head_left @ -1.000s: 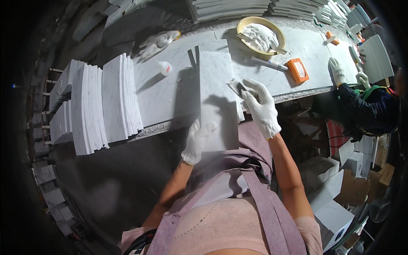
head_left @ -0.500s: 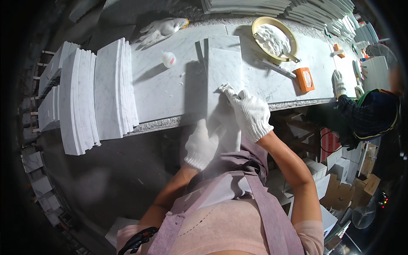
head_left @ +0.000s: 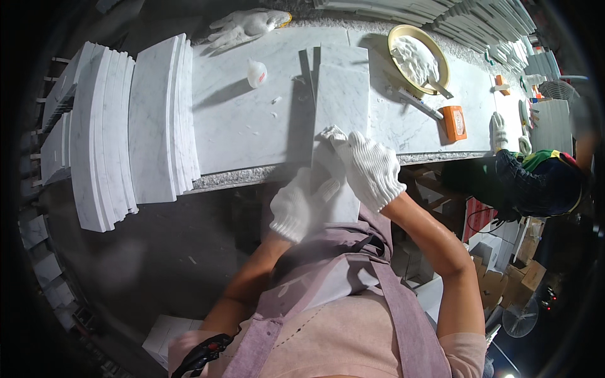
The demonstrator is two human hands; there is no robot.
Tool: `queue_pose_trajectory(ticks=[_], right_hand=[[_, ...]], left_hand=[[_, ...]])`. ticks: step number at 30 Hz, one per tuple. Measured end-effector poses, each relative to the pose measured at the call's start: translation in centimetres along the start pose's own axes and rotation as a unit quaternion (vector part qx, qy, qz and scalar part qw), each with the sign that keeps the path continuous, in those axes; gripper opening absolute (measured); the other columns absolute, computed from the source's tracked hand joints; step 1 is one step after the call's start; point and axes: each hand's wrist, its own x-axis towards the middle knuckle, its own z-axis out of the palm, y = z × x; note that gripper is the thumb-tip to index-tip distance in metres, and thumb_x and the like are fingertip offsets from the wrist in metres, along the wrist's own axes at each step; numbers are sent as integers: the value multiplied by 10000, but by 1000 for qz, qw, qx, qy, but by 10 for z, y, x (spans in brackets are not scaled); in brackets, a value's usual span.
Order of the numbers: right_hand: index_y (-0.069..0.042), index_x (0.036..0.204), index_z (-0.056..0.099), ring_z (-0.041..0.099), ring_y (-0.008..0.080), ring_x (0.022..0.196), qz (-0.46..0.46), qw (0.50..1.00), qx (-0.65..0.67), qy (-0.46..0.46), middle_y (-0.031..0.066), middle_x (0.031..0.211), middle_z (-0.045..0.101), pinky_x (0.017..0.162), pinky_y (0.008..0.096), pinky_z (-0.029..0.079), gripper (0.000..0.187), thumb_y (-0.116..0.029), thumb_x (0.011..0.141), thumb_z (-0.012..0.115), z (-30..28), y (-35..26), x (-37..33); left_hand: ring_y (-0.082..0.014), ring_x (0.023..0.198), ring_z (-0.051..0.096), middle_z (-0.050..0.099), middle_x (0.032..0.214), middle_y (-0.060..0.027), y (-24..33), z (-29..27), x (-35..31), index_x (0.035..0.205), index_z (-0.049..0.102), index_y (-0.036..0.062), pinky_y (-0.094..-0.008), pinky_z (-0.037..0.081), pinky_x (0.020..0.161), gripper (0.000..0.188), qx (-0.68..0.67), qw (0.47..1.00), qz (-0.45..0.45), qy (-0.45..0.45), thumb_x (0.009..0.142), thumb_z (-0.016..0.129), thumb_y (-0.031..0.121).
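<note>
A long white marble tile [head_left: 342, 94] with grey veins lies on a stack at the bench's front edge, its near end jutting toward my apron. My right hand [head_left: 373, 170], in a white knit glove, presses a crumpled white cloth [head_left: 332, 134] onto the tile's face, fingers closed on it. At the tile's left edge, near its overhanging end, my gloved left hand [head_left: 293, 206] has its fingers curled about the edge. Haze softens that hand, and part of its grip is hidden.
Upright marble tiles [head_left: 154, 120] stand at the left. A small white bottle [head_left: 256, 74], spare glove [head_left: 247, 26], yellow bowl of white paste [head_left: 409, 60], marker [head_left: 421, 103] and orange box [head_left: 454, 123] rest on the bench. A co-worker's gloved hand [head_left: 499, 132] is at the right.
My left hand has shifted slightly up along the tile, its fingers now further over the edge. My right hand stays on the cloth, drawn slightly nearer. The whole view has shifted a little.
</note>
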Motion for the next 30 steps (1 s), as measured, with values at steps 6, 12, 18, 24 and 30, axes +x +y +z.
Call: queue_pose_trajectory(ticks=[6,12,18,24,30], right_hand=[[-25,1251,653,741,376,829,0,991,27,129,225,1012,715,636,458,600,306,-100,966,572,-4,14,63],[-73,1237,654,753,329,815,-25,999,6,34,181,982,717,608,442,596,273,-124,976,595,12,-13,-4],[-68,1259,669,709,458,891,7,995,52,88,256,1068,671,729,493,589,299,-150,1034,489,6,16,67],[-94,1304,652,749,352,876,10,998,62,-20,244,1092,714,673,453,612,341,-113,979,552,-7,-24,2],[-77,1290,670,709,446,905,21,994,10,107,274,1045,680,760,509,575,322,-135,1005,533,17,17,75]], left_hand=[[-408,1104,709,747,1149,-222,-1,-9,0,1267,641,74,-455,546,938,672,-4,999,-3,-42,948,666,665],[-447,1071,696,740,1091,-239,-4,-6,-2,1262,624,68,-505,529,939,643,-45,998,18,-28,979,628,645],[-478,950,697,728,983,-246,-10,-13,-1,1114,590,50,-550,522,843,553,-21,996,88,-12,1009,622,591],[-463,1049,681,725,1076,-242,-12,-15,-2,1254,627,70,-530,526,902,537,-44,996,74,-31,1000,659,541],[-458,842,697,710,901,-214,-17,-19,0,1028,599,66,-541,541,716,480,39,982,181,32,1046,577,545]])
